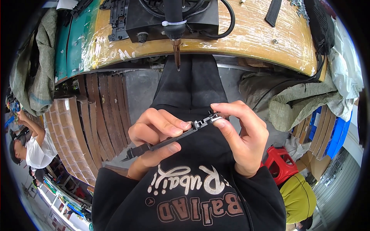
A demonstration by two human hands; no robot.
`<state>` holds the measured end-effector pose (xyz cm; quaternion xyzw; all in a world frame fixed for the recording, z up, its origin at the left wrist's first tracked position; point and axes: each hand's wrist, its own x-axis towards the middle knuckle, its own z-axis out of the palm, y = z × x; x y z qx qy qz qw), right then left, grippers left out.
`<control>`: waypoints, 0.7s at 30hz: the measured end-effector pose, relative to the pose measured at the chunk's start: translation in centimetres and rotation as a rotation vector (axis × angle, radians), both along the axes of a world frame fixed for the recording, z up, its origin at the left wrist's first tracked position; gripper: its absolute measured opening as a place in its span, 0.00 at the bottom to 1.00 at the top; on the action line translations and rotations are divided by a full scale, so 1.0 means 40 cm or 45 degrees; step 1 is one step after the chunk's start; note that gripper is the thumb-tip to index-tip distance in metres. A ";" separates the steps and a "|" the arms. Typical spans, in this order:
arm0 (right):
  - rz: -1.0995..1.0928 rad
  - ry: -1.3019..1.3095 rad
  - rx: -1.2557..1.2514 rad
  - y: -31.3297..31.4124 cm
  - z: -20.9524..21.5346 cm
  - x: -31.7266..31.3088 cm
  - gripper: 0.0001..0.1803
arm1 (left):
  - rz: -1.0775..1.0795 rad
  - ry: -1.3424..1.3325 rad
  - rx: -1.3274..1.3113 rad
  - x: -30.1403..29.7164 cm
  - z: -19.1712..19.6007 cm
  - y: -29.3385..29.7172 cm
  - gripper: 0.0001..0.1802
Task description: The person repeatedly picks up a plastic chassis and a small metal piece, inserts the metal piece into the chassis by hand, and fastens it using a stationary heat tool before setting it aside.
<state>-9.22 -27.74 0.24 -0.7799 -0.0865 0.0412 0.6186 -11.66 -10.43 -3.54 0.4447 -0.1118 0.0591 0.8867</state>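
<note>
Hands (246,134) hold long dark part (171,139), slanting up rightward

At upper centre, a black driver (175,30), a box (150,30) and a looped cable (233,20) stand in the way. The bench (250,30) leaves free passage between that cable and the black strip (273,14) at upper right.

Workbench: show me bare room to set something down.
The workbench is barest right of the black box, between the looping cable and the dark strip, down to the front edge; one small metal piece sits in front of the strip. It is crowded at the box: black plastic parts on its left, the driver tool overlapping its front.
</note>
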 end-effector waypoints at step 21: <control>0.080 0.012 -0.023 -0.007 -0.007 0.017 0.12 | -0.141 -0.107 -0.210 0.013 -0.033 -0.006 0.17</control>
